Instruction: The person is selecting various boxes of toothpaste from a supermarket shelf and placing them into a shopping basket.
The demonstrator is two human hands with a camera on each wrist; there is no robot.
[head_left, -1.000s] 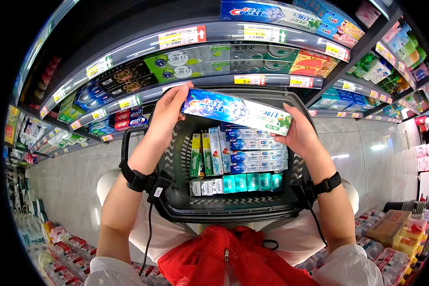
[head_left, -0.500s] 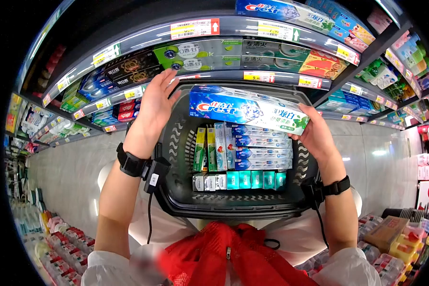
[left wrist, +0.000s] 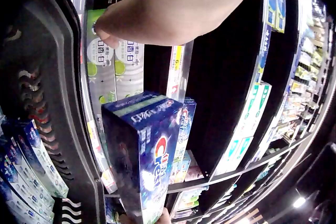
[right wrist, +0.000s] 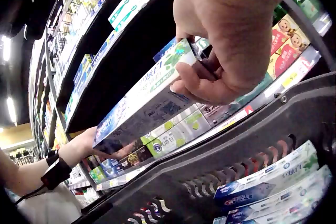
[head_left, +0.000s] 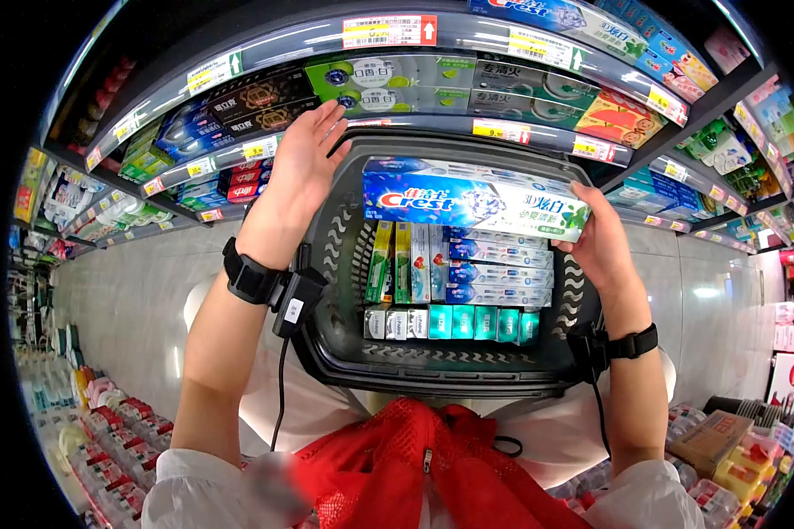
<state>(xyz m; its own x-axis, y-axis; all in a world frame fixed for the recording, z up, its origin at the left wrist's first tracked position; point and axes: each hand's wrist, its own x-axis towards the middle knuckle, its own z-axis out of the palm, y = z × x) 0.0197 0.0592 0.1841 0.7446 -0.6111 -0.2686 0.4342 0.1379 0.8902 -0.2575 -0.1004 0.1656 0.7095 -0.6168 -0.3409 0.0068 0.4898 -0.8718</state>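
Note:
My right hand [head_left: 604, 238] grips the right end of a blue and white Crest toothpaste box [head_left: 468, 204], thumb on top and fingers below. The box is held level over the far part of a black shopping basket [head_left: 432, 381]. My left hand [head_left: 302, 176] is beside the box's left end, its fingers extended toward the shelf and holding nothing. In the left wrist view the end of the Crest box [left wrist: 157, 111] faces the camera. Inside the basket, blue and white toothpaste boxes [head_left: 500, 273] lie in a row beside upright green and yellow boxes [head_left: 388, 264].
Teal boxes [head_left: 485, 324] and silver boxes [head_left: 397, 324] line the basket's near side. Ahead, a store shelf [head_left: 291, 40] with price tags carries green toothpaste boxes [head_left: 388, 79] and another Crest box [head_left: 538, 19]. Packaged goods [head_left: 115, 458] stand behind at the lower left.
My left hand has let go of the Crest box's left end and spread its fingers. The box has turned more level, its printed front facing up toward me, still in my right hand.

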